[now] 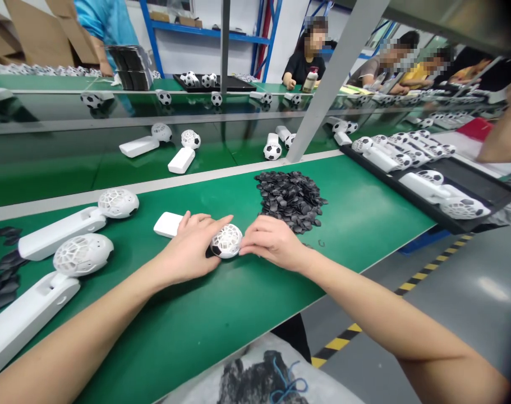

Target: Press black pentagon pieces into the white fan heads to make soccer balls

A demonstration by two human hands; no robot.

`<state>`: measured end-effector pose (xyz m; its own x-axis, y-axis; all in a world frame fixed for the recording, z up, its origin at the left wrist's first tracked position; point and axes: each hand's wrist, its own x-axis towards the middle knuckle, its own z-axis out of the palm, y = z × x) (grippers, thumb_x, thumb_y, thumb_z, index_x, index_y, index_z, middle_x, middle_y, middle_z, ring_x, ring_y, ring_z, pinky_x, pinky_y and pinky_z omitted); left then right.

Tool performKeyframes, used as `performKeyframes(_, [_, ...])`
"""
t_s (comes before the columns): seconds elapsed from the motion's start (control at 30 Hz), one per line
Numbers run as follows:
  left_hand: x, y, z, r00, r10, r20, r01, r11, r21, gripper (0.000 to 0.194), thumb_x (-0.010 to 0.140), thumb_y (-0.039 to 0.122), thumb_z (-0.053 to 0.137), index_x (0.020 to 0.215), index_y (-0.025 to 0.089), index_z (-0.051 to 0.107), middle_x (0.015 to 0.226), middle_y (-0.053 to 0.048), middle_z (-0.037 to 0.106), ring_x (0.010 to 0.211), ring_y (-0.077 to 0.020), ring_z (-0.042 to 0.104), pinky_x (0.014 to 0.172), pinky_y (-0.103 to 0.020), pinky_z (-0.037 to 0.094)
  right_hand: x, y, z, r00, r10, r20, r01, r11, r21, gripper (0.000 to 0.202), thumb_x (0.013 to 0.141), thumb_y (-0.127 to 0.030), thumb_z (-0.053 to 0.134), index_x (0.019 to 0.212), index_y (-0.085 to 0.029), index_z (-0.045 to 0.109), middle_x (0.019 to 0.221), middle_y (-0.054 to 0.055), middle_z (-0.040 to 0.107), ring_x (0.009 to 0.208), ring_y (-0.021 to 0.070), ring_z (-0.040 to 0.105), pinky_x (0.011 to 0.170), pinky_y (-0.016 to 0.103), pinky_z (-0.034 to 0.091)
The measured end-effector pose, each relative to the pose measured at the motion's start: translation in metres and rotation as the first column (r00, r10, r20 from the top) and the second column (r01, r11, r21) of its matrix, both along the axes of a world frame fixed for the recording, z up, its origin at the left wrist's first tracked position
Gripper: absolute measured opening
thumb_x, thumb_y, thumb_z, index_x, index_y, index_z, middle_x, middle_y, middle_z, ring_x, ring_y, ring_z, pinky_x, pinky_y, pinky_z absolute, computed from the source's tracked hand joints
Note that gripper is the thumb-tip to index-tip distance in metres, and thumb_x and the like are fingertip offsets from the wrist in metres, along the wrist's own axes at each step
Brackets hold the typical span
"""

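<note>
On the green bench lies a white handheld fan with a soccer-ball head (227,241), its handle (167,224) pointing left. My left hand (192,241) is closed around it, thumb and fingers at the near and far sides of the head. At the head's right side, my right hand (270,242) is in a pinch, fingertips touching the rim. Whatever sits between those fingertips is hidden. Just beyond my right hand is a heap of small black flat pieces (291,199). The head's lattice is white, with a black patch near my left thumb.
Two similar white fans (83,253) lie at the left, beside more black pieces (3,275). A black tray (482,174) of fans stands at the right. More fans rest on the conveyor (221,143) behind a metal post (339,78). Several people sit or stand beyond.
</note>
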<state>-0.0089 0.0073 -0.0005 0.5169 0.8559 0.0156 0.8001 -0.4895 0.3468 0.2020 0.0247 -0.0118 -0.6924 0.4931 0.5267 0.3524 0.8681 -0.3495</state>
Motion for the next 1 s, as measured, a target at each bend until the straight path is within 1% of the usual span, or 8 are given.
performKeyframes(0.1, [0.007,-0.004,-0.003,0.997,0.074,0.033,-0.074,0.997,0.0,0.078,0.061,0.057,0.061,0.126,0.021,0.042,0.114,-0.009,0.056,0.116,-0.0328,0.037,0.102,-0.057,0.012,-0.007,0.0,-0.005,0.999,0.0,0.053,-0.002,0.999,0.05,0.021,0.084,-0.035,0.052,0.077,-0.02,0.066,0.075,0.003,0.062,0.07,0.0144,0.053,0.065,0.029,0.039])
performKeyframes(0.17, [0.011,-0.006,-0.005,0.991,0.119,0.059,-0.122,0.992,0.041,0.073,0.061,0.063,0.057,0.119,0.02,0.049,0.112,-0.008,0.059,0.115,-0.0323,0.039,0.102,-0.056,0.012,-0.011,0.0,-0.006,1.0,0.018,0.026,-0.017,1.0,-0.017,0.021,0.084,-0.035,0.053,0.075,-0.02,0.065,0.074,0.002,0.062,0.071,0.0143,0.053,0.067,0.029,0.039])
performKeyframes(0.4, [0.013,-0.009,-0.008,0.986,0.129,0.103,-0.138,0.986,0.089,0.061,0.065,0.058,0.056,0.113,0.022,0.052,0.105,-0.007,0.059,0.11,-0.0275,0.044,0.104,-0.052,0.014,-0.011,-0.005,-0.007,0.977,-0.003,-0.213,-0.09,0.9,-0.427,0.008,0.079,-0.025,0.06,0.075,-0.019,0.063,0.076,0.001,0.06,0.076,0.0132,0.054,0.072,0.028,0.044])
performKeyframes(0.5, [0.014,-0.01,-0.008,0.984,0.133,0.119,-0.144,0.986,0.088,0.057,0.064,0.051,0.06,0.112,0.021,0.052,0.102,-0.006,0.059,0.107,-0.026,0.046,0.104,-0.05,0.014,-0.011,-0.004,-0.008,0.977,-0.057,-0.207,-0.051,0.874,-0.483,0.005,0.076,-0.023,0.064,0.077,-0.019,0.061,0.081,0.001,0.053,0.08,0.0134,0.052,0.075,0.029,0.044])
performKeyframes(0.67, [0.016,-0.009,-0.007,0.976,0.133,0.173,-0.146,0.987,0.062,0.048,0.066,0.045,0.06,0.106,0.02,0.055,0.095,-0.004,0.06,0.099,-0.0239,0.05,0.102,-0.047,0.021,-0.018,-0.007,-0.009,0.983,-0.109,-0.146,0.017,0.854,-0.519,0.016,0.073,-0.023,0.066,0.075,-0.018,0.051,0.083,0.001,0.047,0.072,0.0111,0.047,0.066,0.024,0.043])
performKeyframes(0.8, [0.006,-0.002,-0.006,0.982,-0.013,0.189,0.01,1.0,0.014,0.054,0.068,0.046,0.06,0.115,0.022,0.049,0.107,-0.005,0.058,0.105,-0.024,0.047,0.104,-0.048,0.016,-0.005,0.001,-0.007,0.974,-0.189,-0.122,0.086,0.813,-0.576,0.014,0.078,-0.027,0.059,0.076,-0.018,0.049,0.075,-0.001,0.05,0.064,0.0098,0.047,0.059,0.022,0.042])
performKeyframes(0.9, [0.001,0.001,-0.008,0.982,-0.089,0.169,0.094,0.995,-0.022,0.07,0.063,0.053,0.063,0.123,0.022,0.043,0.121,-0.008,0.051,0.119,-0.0298,0.034,0.105,-0.052,0.011,0.019,0.014,-0.002,0.928,-0.367,-0.058,0.296,0.823,-0.484,0.009,0.081,-0.025,0.056,0.076,-0.017,0.055,0.073,0.0,0.055,0.065,0.0111,0.05,0.061,0.024,0.043])
performKeyframes(1.0, [0.003,0.0,-0.01,0.99,0.029,0.138,-0.034,0.999,0.029,0.074,0.061,0.061,0.061,0.121,0.019,0.047,0.12,-0.012,0.05,0.12,-0.0343,0.03,0.102,-0.056,0.013,0.035,0.021,0.001,0.917,-0.384,0.11,0.399,0.874,-0.278,0.005,0.08,-0.019,0.058,0.077,-0.018,0.062,0.079,0.002,0.061,0.074,0.0137,0.054,0.072,0.028,0.043])
